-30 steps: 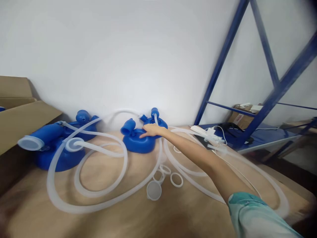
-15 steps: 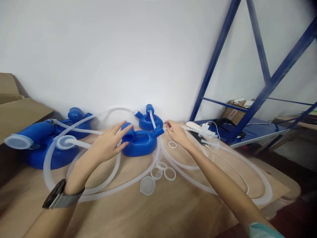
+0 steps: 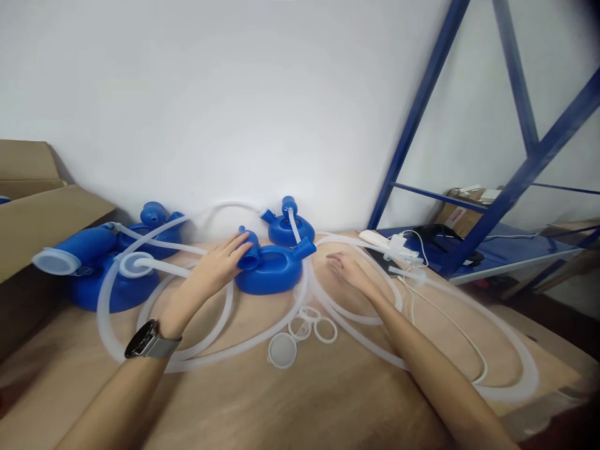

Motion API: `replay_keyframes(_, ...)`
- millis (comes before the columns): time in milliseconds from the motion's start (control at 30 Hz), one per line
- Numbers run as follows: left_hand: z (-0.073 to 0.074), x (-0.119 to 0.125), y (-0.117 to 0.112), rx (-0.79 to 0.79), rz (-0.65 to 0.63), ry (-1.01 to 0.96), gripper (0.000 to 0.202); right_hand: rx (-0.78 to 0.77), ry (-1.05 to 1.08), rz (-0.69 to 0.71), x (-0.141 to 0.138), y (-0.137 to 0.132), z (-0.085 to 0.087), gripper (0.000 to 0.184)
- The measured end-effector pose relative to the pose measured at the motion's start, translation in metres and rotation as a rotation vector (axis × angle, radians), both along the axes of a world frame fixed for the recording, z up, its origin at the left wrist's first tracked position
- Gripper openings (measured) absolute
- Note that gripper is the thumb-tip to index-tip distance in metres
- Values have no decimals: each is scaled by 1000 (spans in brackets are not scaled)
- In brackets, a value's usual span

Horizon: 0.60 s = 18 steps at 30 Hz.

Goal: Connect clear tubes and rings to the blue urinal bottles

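Note:
A blue plastic urinal bottle with a handle hole and a slanted spout stands at the middle of the table. At its left side is a blue funnel-like cup, its wide mouth facing me. My left hand is closed against this cup from the left, fingers over its side. Right of the bottle, my right hand is low over the tabletop with its fingers curled together; what they hold, if anything, is hidden. Several white rings and a round whitish cap lie in front of the bottle.
More blue bottles with clear tubes stand left; another bottle is behind. A cardboard box sits far left. Right are a power strip, cables and a blue metal shelf frame. A wall closes the back.
My right hand has left the bottle's spout and come down to the table, where a white ring lay and now cannot be seen. My left fingers have closed onto the blue cup.

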<state>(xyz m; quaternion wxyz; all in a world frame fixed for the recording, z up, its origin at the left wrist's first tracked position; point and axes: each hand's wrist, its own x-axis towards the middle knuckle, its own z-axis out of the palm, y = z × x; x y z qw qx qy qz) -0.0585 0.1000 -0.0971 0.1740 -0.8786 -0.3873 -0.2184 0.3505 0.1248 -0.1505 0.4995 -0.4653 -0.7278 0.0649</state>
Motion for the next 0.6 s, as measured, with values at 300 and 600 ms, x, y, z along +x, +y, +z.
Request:
replay_keyframes(300, 9, 0, 4, 64, -75, 128, 52, 122, -423, 297, -106, -6, 42, 33)
replay_keyframes(600, 7, 6, 3, 60, -158, 154, 56, 177, -553, 260, -149, 15, 16, 44)
